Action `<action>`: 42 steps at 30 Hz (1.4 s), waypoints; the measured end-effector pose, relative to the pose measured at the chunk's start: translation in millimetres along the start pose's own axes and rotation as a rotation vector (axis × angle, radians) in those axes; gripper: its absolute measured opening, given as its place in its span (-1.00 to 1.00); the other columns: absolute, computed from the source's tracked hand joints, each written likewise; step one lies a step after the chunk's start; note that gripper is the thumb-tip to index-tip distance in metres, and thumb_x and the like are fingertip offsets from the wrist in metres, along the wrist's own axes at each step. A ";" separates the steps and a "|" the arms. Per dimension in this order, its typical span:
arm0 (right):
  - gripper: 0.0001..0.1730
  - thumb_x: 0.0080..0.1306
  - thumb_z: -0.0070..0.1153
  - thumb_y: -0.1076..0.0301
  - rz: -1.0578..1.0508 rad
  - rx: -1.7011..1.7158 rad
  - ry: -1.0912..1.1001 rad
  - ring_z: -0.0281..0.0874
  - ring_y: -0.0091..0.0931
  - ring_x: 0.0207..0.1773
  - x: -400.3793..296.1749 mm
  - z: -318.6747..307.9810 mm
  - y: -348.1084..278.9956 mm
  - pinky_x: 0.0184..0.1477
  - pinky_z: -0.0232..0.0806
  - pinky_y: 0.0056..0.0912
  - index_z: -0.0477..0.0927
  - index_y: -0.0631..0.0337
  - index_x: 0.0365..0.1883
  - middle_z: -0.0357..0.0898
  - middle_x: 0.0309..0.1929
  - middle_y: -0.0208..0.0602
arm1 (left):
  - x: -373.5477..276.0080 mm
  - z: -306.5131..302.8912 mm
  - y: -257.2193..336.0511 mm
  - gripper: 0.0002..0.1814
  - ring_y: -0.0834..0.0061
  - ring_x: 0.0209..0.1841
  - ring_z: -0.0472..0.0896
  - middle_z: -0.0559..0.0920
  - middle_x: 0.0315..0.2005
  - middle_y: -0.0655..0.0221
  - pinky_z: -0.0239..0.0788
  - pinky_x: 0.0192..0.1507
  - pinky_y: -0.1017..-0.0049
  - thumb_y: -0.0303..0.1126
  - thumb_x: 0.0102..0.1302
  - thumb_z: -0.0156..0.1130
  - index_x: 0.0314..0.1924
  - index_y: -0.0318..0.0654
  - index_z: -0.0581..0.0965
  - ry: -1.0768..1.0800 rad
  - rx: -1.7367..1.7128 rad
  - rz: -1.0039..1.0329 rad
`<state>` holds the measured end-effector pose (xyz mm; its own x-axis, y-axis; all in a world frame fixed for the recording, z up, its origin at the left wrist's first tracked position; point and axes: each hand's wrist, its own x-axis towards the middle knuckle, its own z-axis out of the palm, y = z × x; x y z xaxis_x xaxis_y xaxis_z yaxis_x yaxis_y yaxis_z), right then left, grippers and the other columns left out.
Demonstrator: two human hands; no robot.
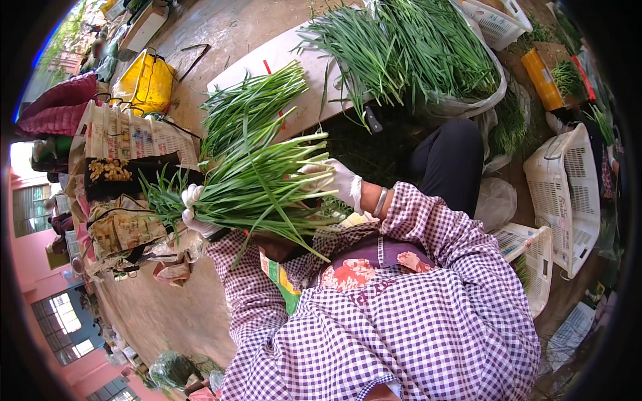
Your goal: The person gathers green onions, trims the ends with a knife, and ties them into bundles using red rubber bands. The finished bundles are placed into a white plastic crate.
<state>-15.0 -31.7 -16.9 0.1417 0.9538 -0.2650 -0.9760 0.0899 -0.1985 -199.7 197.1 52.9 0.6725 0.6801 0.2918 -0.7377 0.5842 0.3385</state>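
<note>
A loose bundle of long green leafy stalks, apparently garlic chives (256, 183), lies across both my hands. My left hand (196, 210), in a white glove, is closed around its leafy end at the left. At the pale cut ends is my right hand (341, 183), gloved too, with its fingers curled on the stems and partly hidden by them. Just beyond the bundle, another pile of chives (256, 105) rests on a white board (286, 55) with red strips. A bigger heap (426, 50) fills the board's far right. A knife's black handle (372, 120) shows below the board's near edge.
To the left stand a yellow plastic basket (145, 82) and a white crate (140, 138) with bags and cloth around it. White crates (564, 200) are on my right, beside clear plastic bags (496, 200). A cardboard box (551, 75) holds more greens. My bent knee (454, 155) is near the board.
</note>
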 end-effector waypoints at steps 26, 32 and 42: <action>-0.67 0.02 0.29 0.20 -0.180 -1.446 0.151 0.55 -0.44 -0.40 -37.6 0.3 -14.3 -0.26 0.37 -0.42 0.68 0.22 -0.29 0.61 -0.47 -0.14 | -4.5 -37.6 16.1 -0.73 0.56 -0.22 0.44 0.39 -0.39 0.56 0.31 -0.01 0.39 -0.30 -0.05 0.26 -0.36 -0.06 0.37 0.004 0.008 -0.001; -0.48 -0.05 0.36 0.30 -0.290 -1.461 0.112 0.58 -0.44 -0.22 -50.7 -53.4 -29.0 -0.05 0.40 -0.39 0.61 0.11 -0.04 0.60 -0.10 -0.24 | -4.8 -52.5 20.1 -0.59 0.26 -0.18 0.59 0.58 -0.25 0.31 0.49 -0.08 0.13 -0.12 0.01 0.26 -0.18 -0.18 0.49 0.094 0.236 0.058; -0.78 0.27 0.16 0.34 -0.107 -0.785 -0.014 0.46 -0.72 -0.35 -26.0 -4.1 10.4 -0.36 0.36 -0.65 0.63 0.24 -0.16 0.60 -0.32 -0.49 | -2.5 -36.3 6.0 -0.77 0.37 -0.10 0.53 0.55 -0.21 0.44 0.38 0.05 0.20 -0.22 0.02 0.21 -0.30 -0.07 0.53 0.173 0.346 -0.008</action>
<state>-28.1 -56.8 -16.0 0.2210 0.9554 -0.1961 -0.5543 -0.0424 -0.8312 -208.0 215.0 21.7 0.6360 0.7584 0.1427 -0.6491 0.4257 0.6305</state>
